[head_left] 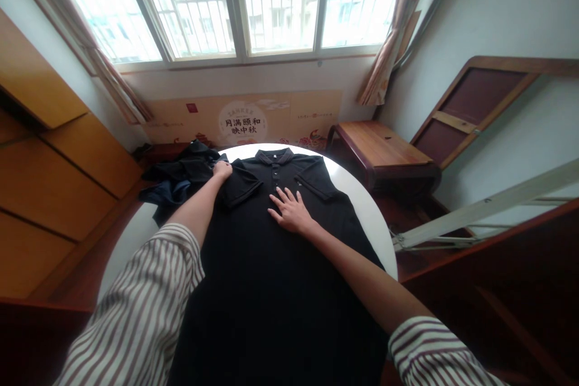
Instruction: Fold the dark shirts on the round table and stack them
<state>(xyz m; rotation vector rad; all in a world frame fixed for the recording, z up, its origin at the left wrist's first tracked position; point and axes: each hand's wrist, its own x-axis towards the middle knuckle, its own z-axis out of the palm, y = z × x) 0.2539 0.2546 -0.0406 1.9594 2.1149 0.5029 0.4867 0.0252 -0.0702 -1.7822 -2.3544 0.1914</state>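
Note:
A black polo shirt [275, 253] lies front side up, its collar and buttons at the far end and both sleeves folded in over the body. My right hand [290, 211] rests open on its chest, palm down with fingers spread. My left hand [222, 170] is closed on black fabric between the shirt's left sleeve and a heap of dark clothes [181, 166]. Which garment it grips I cannot tell. Under the shirt is a round white table [380, 223]; the shirt's lower end hangs toward me.
A wooden side table [384, 145] stands beyond the table at the right, near a leaning framed panel [470, 108]. Wooden cabinets [54, 193] line the left. A printed cardboard panel [181, 114] is below the window. A pale metal frame [488, 202] rises at the right.

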